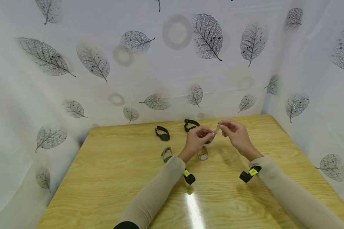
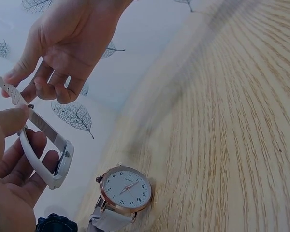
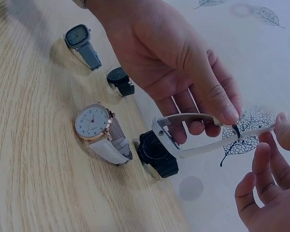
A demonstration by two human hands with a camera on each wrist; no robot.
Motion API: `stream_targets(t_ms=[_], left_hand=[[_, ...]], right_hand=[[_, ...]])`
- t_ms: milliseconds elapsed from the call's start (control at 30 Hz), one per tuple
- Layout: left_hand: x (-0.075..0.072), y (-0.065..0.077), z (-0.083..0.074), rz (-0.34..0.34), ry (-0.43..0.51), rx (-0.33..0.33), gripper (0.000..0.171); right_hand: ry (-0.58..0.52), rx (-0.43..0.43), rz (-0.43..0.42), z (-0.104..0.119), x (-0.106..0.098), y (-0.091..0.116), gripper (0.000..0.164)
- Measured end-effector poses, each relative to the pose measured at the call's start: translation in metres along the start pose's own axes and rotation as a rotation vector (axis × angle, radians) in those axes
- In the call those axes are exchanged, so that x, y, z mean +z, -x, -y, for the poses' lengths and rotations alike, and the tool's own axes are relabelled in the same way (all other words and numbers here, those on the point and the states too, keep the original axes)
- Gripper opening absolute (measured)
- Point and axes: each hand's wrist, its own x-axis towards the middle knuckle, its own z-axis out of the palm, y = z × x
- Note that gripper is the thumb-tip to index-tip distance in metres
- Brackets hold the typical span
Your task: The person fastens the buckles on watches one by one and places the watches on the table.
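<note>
A white-strapped wristwatch (image 2: 64, 166) is held up above the table, its strap closed into a loop. Around the buckle, the left hand (image 1: 195, 140) pinches the band between thumb and fingers. Opposite it, the right hand (image 1: 237, 135) pinches the strap's free tip (image 3: 261, 129) with thumb and forefinger, its other fingers loosely curled. The watch's dial faces away in both wrist views. Below the hands on the wood lies a rose-gold watch (image 3: 93, 122) with a white dial and pale strap.
Farther back on the wooden table (image 1: 117, 178) lie a black watch (image 1: 164, 136) and a chunkier black watch (image 3: 157, 154). A grey-blue watch with a squarish case (image 3: 78, 36) lies left of the left wrist. Leaf-printed curtain (image 1: 160, 73) surrounds the table's back and sides.
</note>
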Motion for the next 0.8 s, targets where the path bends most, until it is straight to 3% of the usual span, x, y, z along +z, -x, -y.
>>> stream_targets(t_ms=[233,800], left_hand=[[-0.0006,0.0005,0.0001,0.000,-0.060,-0.003,0.011],[-0.0016,0.0033,0.0024,0.012,-0.038,0.000,0.013]], right_hand=[[-0.016,0.000,-0.001,0.0001,0.0017,0.0007,0.030],[-0.052,0.009,-0.017,-0.0016,0.0032,0.0002,0.026]])
